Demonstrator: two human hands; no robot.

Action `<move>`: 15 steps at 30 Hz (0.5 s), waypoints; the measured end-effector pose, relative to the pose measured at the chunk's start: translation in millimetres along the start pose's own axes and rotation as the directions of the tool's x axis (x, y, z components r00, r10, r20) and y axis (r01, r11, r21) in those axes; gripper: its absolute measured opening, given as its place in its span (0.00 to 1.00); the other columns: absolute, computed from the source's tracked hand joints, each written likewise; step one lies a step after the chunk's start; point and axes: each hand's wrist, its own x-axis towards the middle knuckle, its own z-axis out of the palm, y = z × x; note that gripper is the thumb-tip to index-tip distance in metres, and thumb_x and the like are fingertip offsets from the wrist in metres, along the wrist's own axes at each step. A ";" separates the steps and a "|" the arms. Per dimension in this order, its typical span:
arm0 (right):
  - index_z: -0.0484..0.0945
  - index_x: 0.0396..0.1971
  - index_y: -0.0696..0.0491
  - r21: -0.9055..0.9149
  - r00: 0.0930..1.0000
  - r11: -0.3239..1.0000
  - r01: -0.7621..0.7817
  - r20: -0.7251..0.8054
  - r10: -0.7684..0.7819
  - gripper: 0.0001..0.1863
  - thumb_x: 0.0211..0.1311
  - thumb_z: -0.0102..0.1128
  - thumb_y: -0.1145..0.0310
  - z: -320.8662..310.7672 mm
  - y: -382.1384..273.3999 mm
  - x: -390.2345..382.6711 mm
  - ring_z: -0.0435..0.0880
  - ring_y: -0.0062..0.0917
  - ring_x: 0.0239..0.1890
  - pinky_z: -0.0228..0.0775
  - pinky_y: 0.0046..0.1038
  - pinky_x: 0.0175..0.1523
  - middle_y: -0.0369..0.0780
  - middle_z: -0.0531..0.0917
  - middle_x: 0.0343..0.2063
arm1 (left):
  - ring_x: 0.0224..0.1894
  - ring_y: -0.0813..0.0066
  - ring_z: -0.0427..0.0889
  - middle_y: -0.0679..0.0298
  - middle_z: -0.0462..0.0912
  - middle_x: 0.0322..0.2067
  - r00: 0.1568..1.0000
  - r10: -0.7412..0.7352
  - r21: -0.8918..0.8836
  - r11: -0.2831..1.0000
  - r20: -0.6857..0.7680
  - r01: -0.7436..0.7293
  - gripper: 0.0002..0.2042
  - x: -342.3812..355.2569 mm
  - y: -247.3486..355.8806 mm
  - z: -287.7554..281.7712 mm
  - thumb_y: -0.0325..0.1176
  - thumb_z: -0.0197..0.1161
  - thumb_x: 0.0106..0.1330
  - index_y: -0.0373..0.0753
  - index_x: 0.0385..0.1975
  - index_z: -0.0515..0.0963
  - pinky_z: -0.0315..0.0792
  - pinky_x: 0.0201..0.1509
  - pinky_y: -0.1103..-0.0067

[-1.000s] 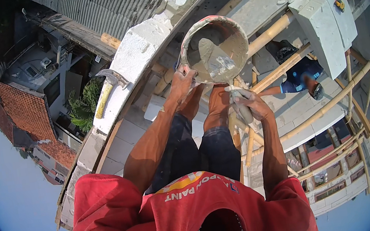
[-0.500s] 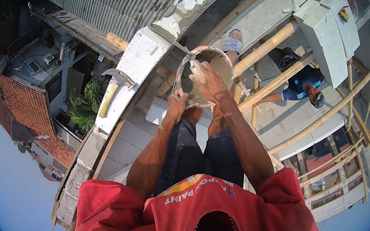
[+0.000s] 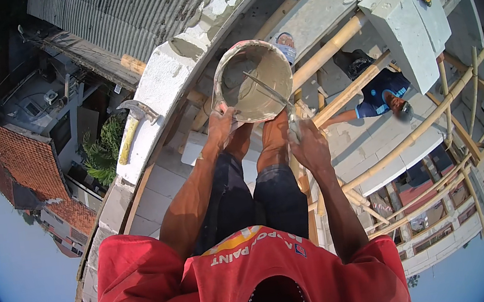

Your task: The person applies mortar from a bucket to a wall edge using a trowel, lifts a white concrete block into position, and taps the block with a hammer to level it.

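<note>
My left hand grips the near-left rim of a round bucket, which is tilted so its inside faces me. Wet grey mortar coats the bucket's wall and lies in it. Closed around the handle of a trowel, my right hand is at the bucket's near-right side. The trowel's narrow blade points up and left over the bucket's opening. Left of the bucket runs a wall top of white blocks, with a grey mortar patch on it.
A hammer with a yellow handle lies on the wall top. Bamboo poles and pale blocks stand to the right. Below the poles is another person. A corrugated roof lies beyond the wall.
My right hand has drawn back from over the bucket toward me, and the trowel has come off the wall top to over the bucket. My left hand stays at the rim.
</note>
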 end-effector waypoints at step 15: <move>0.80 0.38 0.58 -0.413 0.932 0.873 0.261 0.344 -0.116 0.16 0.67 0.53 0.59 -10.6 22.8 99.3 0.85 0.46 0.40 0.78 0.45 0.42 0.52 0.83 0.35 | 0.50 0.49 0.83 0.41 0.82 0.45 0.939 0.299 0.627 0.703 0.169 -0.336 0.27 -71.5 90.4 46.1 0.37 0.55 0.65 0.42 0.67 0.69 0.72 0.56 0.67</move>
